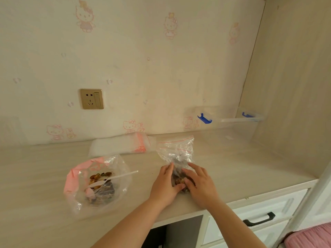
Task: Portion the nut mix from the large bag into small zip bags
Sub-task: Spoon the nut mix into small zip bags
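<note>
A small clear zip bag [176, 151] with a red seal line stands on the desk, its lower part filled with nut mix. My left hand [164, 185] and my right hand [200, 185] press against its filled bottom from both sides, the thumbs meeting at the front. To the left lies the large clear bag [118, 194] with a pink rolled rim, open, with nut mix inside. A white plastic spoon [114, 177] rests in it, its handle pointing right. A stack of flat zip bags [121, 145] lies by the wall.
A clear storage box [231, 129] with blue clips stands at the back right against the side panel. A wall socket [91, 98] sits above the desk [35, 176]. Below the front edge are drawers with a black handle [259, 220].
</note>
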